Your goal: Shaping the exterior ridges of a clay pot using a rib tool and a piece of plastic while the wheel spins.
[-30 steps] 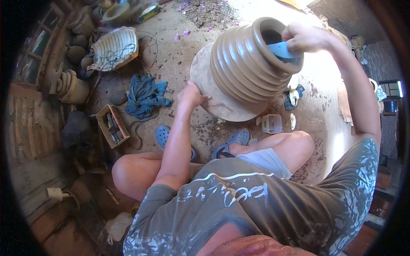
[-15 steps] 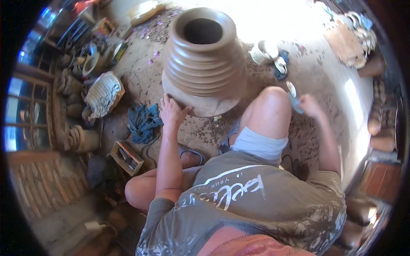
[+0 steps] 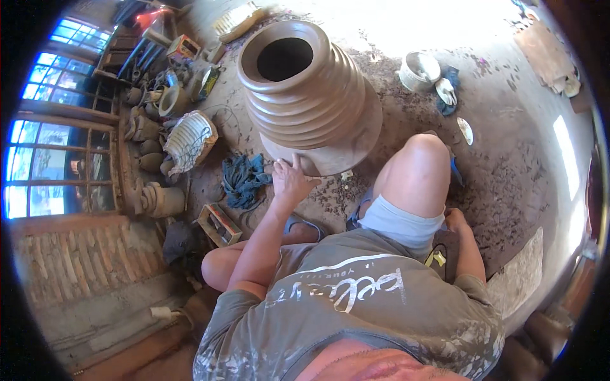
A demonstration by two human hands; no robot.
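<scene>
A large ribbed brown clay pot (image 3: 305,95) with a wide round mouth stands on a round wheel disc (image 3: 356,152). My left hand (image 3: 292,183) is at the disc's near edge, fingers stretched and spread, fingertips at the rim; it holds nothing. Low beside my right thigh is my right hand (image 3: 455,220), next to a dark brown block-like thing (image 3: 448,251). Its fingers are mostly hidden, so I cannot see whether anything is in them. A strip of something blue (image 3: 456,170) shows behind my raised right knee.
A blue cloth (image 3: 244,181) and a small box of tools (image 3: 219,225) lie left of the wheel. Further left are a ribbed tray (image 3: 190,141) and several pots (image 3: 159,200). A bucket (image 3: 419,70) and a small white oval piece (image 3: 466,131) are at the right.
My right hand has moved down and back from beside the knee, where it was near the blue thing, to beside my thigh. The left hand stays at the disc's edge. The view has shifted.
</scene>
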